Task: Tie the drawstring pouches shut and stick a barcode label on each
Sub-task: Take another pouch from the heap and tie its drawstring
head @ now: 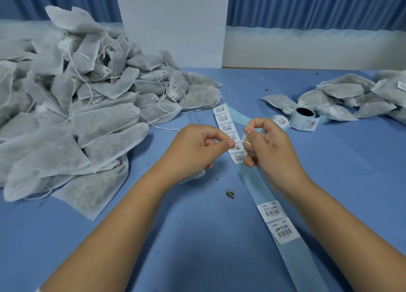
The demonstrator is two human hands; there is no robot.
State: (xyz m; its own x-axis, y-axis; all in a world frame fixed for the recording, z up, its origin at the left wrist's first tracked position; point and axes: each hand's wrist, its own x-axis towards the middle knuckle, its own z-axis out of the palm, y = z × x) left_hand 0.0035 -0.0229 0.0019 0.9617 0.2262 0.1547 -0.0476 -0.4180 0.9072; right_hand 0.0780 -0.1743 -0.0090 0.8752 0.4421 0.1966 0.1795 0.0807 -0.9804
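Tying step, mid-frame: left hand (pixel 197 146) & right hand (pixel 268 146) each pinch the white drawstring (pixel 241 140) btwn thumb and forefinger, each grip closed tight on the cord. The pouch (pixel 194 175) is mostly hidden under the left palm. Next, probably: pull the knot snug, then peel a barcode off the label strip (pixel 226 122) (right beneath the hands). The pouch pile (pixel 77 107) at left shows dark loose filling thru the fabric

Barcode labels (pixel 272 211) on backing strip (pixel 250 181): barcodes, Chinese print, not legible. Same on roll (pixel 301 121).

pouch heap (pixel 66 107) blocking left, label strip (pixel 252 181) crossing centre, bare cloth (pixel 197 236) near
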